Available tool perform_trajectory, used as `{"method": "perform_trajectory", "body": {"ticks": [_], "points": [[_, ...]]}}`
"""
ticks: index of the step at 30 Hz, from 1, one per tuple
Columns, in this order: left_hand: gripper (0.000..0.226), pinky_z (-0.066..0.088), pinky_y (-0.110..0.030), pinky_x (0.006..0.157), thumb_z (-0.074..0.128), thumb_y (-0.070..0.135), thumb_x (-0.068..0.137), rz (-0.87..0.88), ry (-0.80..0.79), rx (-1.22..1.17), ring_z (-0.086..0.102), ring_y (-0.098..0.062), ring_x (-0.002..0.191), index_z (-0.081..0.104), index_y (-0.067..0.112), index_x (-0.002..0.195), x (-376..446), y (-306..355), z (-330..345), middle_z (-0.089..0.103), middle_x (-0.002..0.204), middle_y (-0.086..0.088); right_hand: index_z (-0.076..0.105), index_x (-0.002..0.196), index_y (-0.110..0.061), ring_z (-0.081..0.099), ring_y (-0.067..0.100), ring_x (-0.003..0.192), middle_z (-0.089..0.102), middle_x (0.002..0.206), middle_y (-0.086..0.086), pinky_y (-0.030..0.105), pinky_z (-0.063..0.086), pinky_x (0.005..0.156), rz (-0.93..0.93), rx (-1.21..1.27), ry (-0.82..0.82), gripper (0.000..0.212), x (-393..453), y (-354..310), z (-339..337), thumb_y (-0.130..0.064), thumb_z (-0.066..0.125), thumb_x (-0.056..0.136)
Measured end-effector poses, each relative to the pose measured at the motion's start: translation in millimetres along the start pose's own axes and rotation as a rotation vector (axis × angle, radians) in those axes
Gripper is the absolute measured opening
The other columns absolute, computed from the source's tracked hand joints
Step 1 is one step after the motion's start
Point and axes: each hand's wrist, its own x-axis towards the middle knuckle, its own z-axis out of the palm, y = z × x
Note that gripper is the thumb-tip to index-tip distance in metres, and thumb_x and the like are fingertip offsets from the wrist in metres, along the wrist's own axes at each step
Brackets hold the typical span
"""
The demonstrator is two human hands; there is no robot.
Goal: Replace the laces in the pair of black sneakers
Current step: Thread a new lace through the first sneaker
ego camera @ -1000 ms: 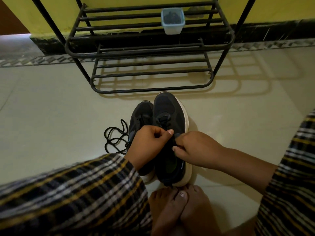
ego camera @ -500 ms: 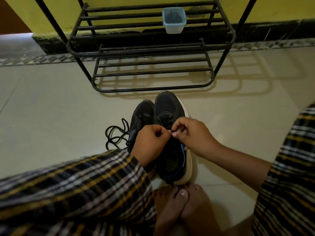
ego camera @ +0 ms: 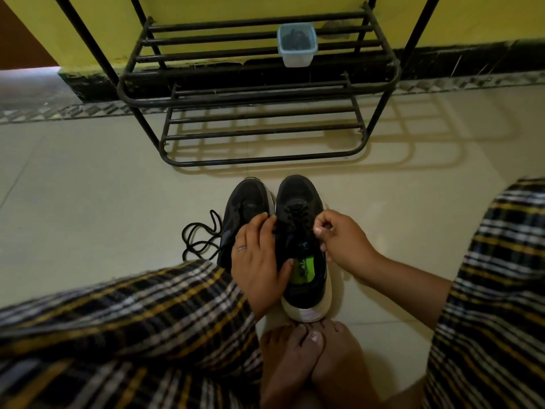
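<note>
Two black sneakers side by side on the tiled floor, left shoe (ego camera: pixel 246 202) and right shoe (ego camera: pixel 303 255). Left hand (ego camera: pixel 259 261) laid flat, fingers spread, against the right shoe's side. Right hand (ego camera: pixel 343 242) pinched shut on a lace end (ego camera: pixel 298 212). Loose lace (ego camera: pixel 200 234) coiled beside the left shoe.

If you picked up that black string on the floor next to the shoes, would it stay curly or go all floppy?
The loose black lace would probably go floppy: it lies in slack loops on the floor, holding no stiff shape. It looks thin, so it is likely very light. Pushed, it would likely bunch up rather than slide as one piece.
</note>
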Motion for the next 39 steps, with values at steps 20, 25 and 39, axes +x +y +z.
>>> {"method": "perform_trajectory", "body": {"ticks": [20, 25, 39], "points": [[0.071, 0.037, -0.046, 0.101, 0.038, 0.052, 0.078, -0.017, -0.018, 0.059, 0.045, -0.032, 0.122, 0.045, 0.008, 0.133, -1, 2, 3, 0.050, 0.131, -0.011, 0.043, 0.078, -0.020, 0.044, 0.009, 0.050, 0.055, 0.081, 0.005, 0.022, 0.034, 0.045, -0.129, 0.254, 0.213, 0.023, 15, -46, -45, -0.011, 0.039, 0.099], [0.069, 0.040, -0.046, 0.099, 0.038, 0.051, 0.078, -0.016, -0.021, 0.072, 0.050, -0.033, 0.119, 0.047, 0.009, 0.131, -2, 1, 4, 0.053, 0.129, -0.011, 0.056, 0.089, -0.008, 0.058, 0.028, 0.090, 0.065, 0.095, 0.013, 0.034, 0.045, 0.073, 0.038, -0.604, -0.159, 0.015, 5, -20, -31, -0.004, 0.042, 0.089], [0.051, 0.044, -0.043, 0.093, 0.038, 0.048, 0.079, 0.040, -0.042, 0.058, 0.058, -0.028, 0.108, 0.062, 0.019, 0.113, 0, -2, 2, 0.061, 0.114, -0.002, 0.060, 0.063, -0.009, 0.058, 0.003, 0.076, 0.071, 0.086, 0.009, 0.020, 0.040, 0.067, 0.156, -0.230, -0.305, 0.030, 1, -38, -44, 0.002, 0.050, 0.089]]}}
